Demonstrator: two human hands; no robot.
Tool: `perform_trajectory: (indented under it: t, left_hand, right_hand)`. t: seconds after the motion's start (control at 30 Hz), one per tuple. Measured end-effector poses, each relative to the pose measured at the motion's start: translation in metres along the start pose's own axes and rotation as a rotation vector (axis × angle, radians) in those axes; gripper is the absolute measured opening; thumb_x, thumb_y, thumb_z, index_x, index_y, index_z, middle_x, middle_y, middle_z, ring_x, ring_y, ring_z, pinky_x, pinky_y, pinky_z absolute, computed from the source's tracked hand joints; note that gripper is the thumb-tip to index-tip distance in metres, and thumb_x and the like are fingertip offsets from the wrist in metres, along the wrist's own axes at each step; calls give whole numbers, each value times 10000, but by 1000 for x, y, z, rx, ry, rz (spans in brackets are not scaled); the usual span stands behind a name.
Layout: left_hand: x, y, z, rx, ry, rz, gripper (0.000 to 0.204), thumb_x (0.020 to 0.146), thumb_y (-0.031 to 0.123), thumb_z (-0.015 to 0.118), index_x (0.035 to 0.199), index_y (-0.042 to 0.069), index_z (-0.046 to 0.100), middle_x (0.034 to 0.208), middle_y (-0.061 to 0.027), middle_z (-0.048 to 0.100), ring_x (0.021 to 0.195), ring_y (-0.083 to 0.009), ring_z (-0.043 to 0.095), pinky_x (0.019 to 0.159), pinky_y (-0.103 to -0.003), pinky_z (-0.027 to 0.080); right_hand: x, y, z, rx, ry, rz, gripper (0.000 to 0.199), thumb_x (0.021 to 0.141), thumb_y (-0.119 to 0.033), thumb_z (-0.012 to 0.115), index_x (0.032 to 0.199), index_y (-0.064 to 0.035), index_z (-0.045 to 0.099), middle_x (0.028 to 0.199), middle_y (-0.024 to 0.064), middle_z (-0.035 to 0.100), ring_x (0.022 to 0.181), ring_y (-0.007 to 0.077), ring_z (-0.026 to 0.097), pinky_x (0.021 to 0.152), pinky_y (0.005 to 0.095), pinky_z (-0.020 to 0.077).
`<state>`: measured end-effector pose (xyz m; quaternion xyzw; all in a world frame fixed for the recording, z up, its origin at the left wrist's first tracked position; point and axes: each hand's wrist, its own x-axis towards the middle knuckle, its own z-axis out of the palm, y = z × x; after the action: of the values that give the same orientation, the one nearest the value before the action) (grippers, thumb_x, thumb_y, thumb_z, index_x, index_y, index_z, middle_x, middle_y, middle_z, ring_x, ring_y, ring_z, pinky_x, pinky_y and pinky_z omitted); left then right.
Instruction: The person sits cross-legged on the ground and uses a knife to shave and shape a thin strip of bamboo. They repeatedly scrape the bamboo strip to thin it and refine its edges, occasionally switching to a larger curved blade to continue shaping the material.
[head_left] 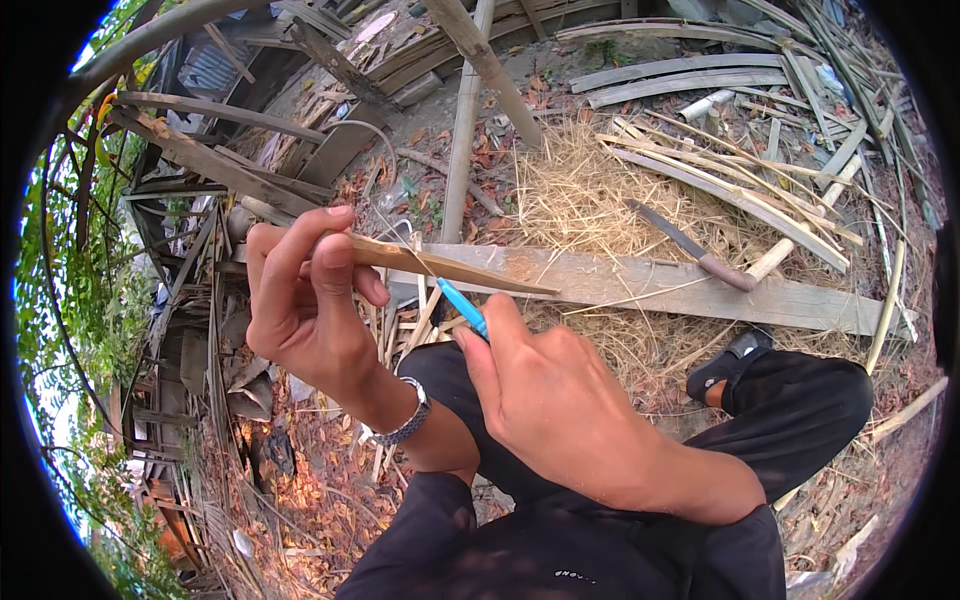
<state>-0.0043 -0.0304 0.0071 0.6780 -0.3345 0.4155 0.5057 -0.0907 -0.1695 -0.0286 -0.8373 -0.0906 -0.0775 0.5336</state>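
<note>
Looks like the shaving bit to me: left hand [318,300]'s pinching the pointed wood piece [470,274] over the plank [800,303], right hand [570,390]'s wrapped round a blue-handled knife [462,308], tip at the wood. Next stroke probably wants a steady hold, light pressure.

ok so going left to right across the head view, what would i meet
Green leaves, left hand, blue-handled tool, right hand, brown-handled knife on the plank.
</note>
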Motion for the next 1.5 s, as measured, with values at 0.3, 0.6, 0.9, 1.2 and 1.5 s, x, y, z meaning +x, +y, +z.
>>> perform_trajectory:
  t: [0.3, 0.6, 0.9, 1.2, 1.5]
  left_hand:
    - [0, 5, 8, 19, -18, 16, 160, 882, 55, 661, 972, -77, 669, 811, -77, 542, 477, -90, 524, 399, -181, 359]
    - [-3, 11, 8, 18, -38, 27, 153, 867, 33, 673, 955, -93, 667, 822, -87, 554, 478, -91, 524, 402, -179, 361]
    - [-4, 14, 6, 6, -29, -34, 120, 863, 18, 675, 934, -78, 677, 793, -59, 550, 500, -73, 526, 428, -179, 365]
    - [-4, 9, 4, -34, -2, -26, 115, 853, -2, 675, 929, -88, 668, 791, -62, 524, 491, -67, 511, 418, -175, 357]
    - [-5, 5, 2, -19, 24, -50, 108, 858, 1, 670, 926, -83, 668, 802, -67, 527, 493, -63, 513, 428, -178, 367]
  right_hand:
    - [3, 1, -10, -25, 39, -23, 238, 938, -165, 546, 901, 60, 479, 524, 234, 545, 515, 427, 586, 468, 497, 460]
    - [-3, 6, -3, -78, 37, -5, 290, 964, -218, 499, 903, 65, 488, 561, 240, 580, 559, 439, 616, 493, 499, 502]
    - [-1, 31, 10, -231, 35, 34, 300, 975, -214, 474, 902, 73, 519, 596, 246, 605, 570, 432, 628, 500, 492, 516]
    - [-17, 161, 55, -288, -38, 363, 305, 981, -198, 447, 927, 79, 564, 686, 277, 620, 672, 457, 633, 616, 513, 515]
    - [-9, 55, 29, 20, 92, 52, 240, 963, -203, 512, 898, 26, 481, 550, 255, 552, 541, 459, 578, 472, 513, 449]
